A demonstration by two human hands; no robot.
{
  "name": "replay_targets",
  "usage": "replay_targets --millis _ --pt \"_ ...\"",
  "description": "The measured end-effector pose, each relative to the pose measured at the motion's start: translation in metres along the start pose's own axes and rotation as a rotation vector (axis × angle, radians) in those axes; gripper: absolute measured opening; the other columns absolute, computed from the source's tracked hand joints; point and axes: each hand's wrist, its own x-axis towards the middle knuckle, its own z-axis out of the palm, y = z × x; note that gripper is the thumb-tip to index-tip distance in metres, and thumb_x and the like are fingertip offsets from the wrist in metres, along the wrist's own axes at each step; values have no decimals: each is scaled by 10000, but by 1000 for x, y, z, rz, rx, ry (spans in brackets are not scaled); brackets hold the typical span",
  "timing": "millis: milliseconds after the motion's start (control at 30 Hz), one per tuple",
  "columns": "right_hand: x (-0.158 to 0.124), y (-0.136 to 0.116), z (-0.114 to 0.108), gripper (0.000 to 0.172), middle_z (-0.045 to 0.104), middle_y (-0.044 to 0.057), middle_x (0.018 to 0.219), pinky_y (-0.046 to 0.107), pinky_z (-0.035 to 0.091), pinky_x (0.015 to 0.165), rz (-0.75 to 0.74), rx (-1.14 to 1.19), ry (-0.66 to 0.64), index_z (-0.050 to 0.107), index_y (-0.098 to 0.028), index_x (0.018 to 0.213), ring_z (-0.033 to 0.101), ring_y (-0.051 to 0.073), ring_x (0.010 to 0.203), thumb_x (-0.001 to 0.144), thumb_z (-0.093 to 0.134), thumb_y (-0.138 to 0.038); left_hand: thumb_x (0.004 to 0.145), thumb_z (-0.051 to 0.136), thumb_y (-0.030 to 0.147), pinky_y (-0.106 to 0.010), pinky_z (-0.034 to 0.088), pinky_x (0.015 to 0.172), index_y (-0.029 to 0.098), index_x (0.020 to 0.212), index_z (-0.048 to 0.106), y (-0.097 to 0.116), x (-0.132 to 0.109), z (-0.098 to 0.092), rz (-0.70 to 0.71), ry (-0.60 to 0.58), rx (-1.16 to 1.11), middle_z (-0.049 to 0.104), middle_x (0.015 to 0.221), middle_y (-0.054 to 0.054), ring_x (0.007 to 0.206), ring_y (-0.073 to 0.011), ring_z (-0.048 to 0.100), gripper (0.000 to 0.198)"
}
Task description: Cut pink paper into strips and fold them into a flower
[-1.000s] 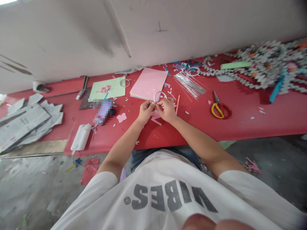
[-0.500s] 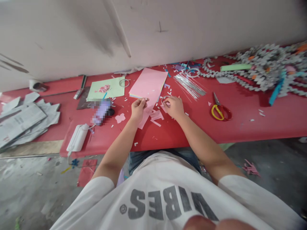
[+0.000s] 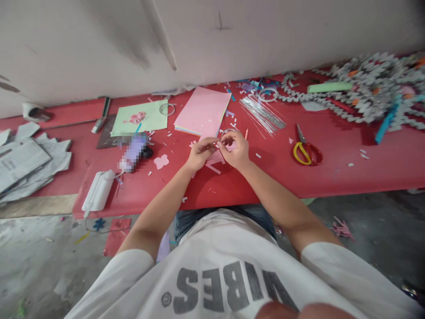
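My left hand (image 3: 201, 153) and my right hand (image 3: 237, 149) meet at the fingertips over the red table. Both are closed in a pinch, and whatever small thing lies between the fingers is too small to make out. Just beyond them lies a stack of paper sheets (image 3: 204, 110) with pink on top. Pink paper strips (image 3: 213, 166) are scattered beneath my hands. A tape roll (image 3: 229, 131) shows partly behind my right hand. A pink flower-shaped cutout (image 3: 161, 161) rests to the left of my left hand.
Scissors (image 3: 302, 148) with yellow and red handles lie at right, near a bundle of clear strips (image 3: 264, 114). Grey paper garlands (image 3: 375, 93) pile up at far right. At left are a green sheet (image 3: 151, 113), a white power strip (image 3: 98, 190) and newspapers (image 3: 23, 161).
My right hand has moved left and turned, and my left hand has shifted slightly right, so their fingertips now meet. The view has shifted slightly.
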Motion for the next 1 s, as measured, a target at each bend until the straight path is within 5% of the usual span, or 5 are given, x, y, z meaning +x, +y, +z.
replay_targets --millis 1000 --pt "-5 3 2 201 688 18 904 428 557 726 -9 -79 1 541 -304 1019 604 207 695 1094 664 -445 911 828 322 -403 574 913 356 1308 901 -1 -2 -6 75 -43 99 786 1315 -103 995 -230 718 405"
